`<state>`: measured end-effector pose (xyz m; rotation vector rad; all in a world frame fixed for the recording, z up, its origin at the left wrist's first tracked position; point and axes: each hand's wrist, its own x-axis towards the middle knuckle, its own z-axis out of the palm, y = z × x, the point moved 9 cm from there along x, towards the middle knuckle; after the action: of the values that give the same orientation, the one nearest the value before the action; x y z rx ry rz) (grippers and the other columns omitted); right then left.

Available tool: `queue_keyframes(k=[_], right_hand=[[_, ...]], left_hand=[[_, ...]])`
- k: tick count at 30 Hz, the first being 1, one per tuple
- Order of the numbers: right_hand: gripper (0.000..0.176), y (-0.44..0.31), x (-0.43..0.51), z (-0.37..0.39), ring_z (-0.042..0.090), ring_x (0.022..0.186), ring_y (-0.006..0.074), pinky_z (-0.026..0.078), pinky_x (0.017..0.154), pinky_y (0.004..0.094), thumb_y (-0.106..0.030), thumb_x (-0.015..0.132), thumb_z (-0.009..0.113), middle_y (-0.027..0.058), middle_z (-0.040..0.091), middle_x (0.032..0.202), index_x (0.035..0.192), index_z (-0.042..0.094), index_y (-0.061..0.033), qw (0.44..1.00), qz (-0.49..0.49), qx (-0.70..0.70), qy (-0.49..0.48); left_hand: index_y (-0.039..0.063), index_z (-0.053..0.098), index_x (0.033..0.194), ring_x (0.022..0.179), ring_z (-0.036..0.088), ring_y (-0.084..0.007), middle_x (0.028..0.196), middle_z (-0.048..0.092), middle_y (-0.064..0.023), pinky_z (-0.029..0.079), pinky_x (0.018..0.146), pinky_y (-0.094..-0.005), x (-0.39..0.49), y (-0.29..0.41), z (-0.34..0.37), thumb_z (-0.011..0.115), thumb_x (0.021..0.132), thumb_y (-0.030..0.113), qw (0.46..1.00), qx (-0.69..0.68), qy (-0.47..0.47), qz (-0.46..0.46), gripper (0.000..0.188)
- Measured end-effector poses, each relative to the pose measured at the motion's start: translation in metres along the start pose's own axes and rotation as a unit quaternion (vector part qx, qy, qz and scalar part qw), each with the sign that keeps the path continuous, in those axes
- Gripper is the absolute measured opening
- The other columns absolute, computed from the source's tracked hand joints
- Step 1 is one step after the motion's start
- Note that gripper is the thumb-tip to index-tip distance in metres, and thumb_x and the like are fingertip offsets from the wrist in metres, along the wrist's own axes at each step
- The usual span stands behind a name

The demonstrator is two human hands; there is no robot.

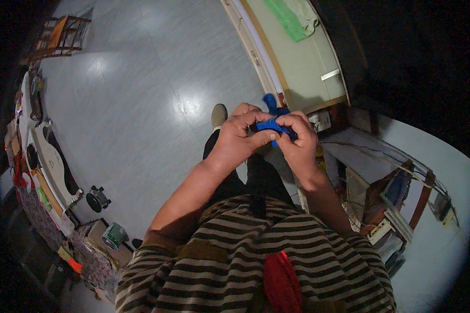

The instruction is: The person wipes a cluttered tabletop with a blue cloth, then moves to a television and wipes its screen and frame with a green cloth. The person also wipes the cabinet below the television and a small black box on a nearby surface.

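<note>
A crumpled piece of blue fabric (pixel 270 125) is held between both hands in front of my waist. My left hand (pixel 244 127) pinches its left part between thumb and fingers. On the other side, my right hand (pixel 299 133) grips the fabric with bent fingers, its tips close to the left thumb. One end of the cloth (pixel 270 102) sticks up beyond the knuckles, and a bit hangs below the hands. Much of the fabric is hidden by my fingers, so its full shape cannot be told.
A pale green surface (pixel 303 70) with a green cloth (pixel 291 19) lies ahead to the right. Cables (pixel 376 150) and a cluttered shelf (pixel 391 195) stand at right. A wooden chair (pixel 60 37), a white curved panel (pixel 53 160) and a tub (pixel 114 236) are at left.
</note>
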<state>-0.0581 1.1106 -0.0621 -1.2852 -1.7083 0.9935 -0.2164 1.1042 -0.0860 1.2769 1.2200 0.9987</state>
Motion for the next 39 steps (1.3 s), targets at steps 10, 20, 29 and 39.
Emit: queue_keyframes(k=[10, 20, 29, 39], right_hand=[[0.022, 0.004, 0.001, 0.008, 0.063, 0.086, 0.0208, 0.051, 0.079, 0.0316, 0.008, 0.078, 0.067, 0.0092, 0.063, 0.091, 0.098, 0.067, 0.0003, 0.999, 0.032, 0.009, -0.012], [0.023, 0.014, 0.0, 0.012, 0.057, 0.084, 0.0172, 0.046, 0.08, 0.0288, 0.008, 0.079, 0.05, 0.0064, 0.062, 0.09, 0.089, 0.068, -0.0006, 0.983, 0.101, 0.147, -0.054], [0.021, 0.056, -0.014, 0.017, 0.064, 0.095, 0.0205, 0.05, 0.09, 0.033, -0.006, 0.089, 0.05, 0.0067, 0.068, 0.1, 0.095, 0.07, -0.0025, 0.899, 0.268, 0.344, -0.03], [0.028, 0.069, -0.021, 0.051, 0.066, 0.108, 0.0269, 0.052, 0.098, 0.0432, -0.025, 0.098, 0.063, 0.0116, 0.068, 0.116, 0.117, 0.065, -0.0044, 0.672, 0.376, 0.638, -0.015]], left_hand=[[0.001, 0.074, 0.101, 0.085, 0.061, -0.0093, 0.087, 0.066, -0.0009, 0.05, 0.078, -0.0251, -0.009, -0.029, 0.0, 0.077, 0.095, 0.014, 0.965, -0.185, 0.063, -0.176, 0.014], [0.008, 0.068, 0.103, 0.061, 0.046, -0.0077, 0.072, 0.054, 0.0025, 0.037, 0.054, -0.0257, -0.001, -0.074, -0.078, 0.057, 0.104, 0.023, 0.924, -0.254, 0.212, -0.19, 0.019], [0.011, 0.063, 0.132, 0.124, 0.057, -0.0299, 0.138, 0.054, -0.0186, 0.051, 0.098, -0.0411, -0.029, -0.078, -0.202, 0.071, 0.097, 0.011, 0.873, 0.381, 0.291, -0.086, 0.036], [0.008, 0.054, 0.148, 0.142, 0.048, -0.0372, 0.153, 0.051, -0.0196, 0.037, 0.118, -0.0456, 0.0, -0.009, -0.041, 0.083, 0.086, 0.03, 0.997, 0.075, -0.012, 0.01, 0.072]])
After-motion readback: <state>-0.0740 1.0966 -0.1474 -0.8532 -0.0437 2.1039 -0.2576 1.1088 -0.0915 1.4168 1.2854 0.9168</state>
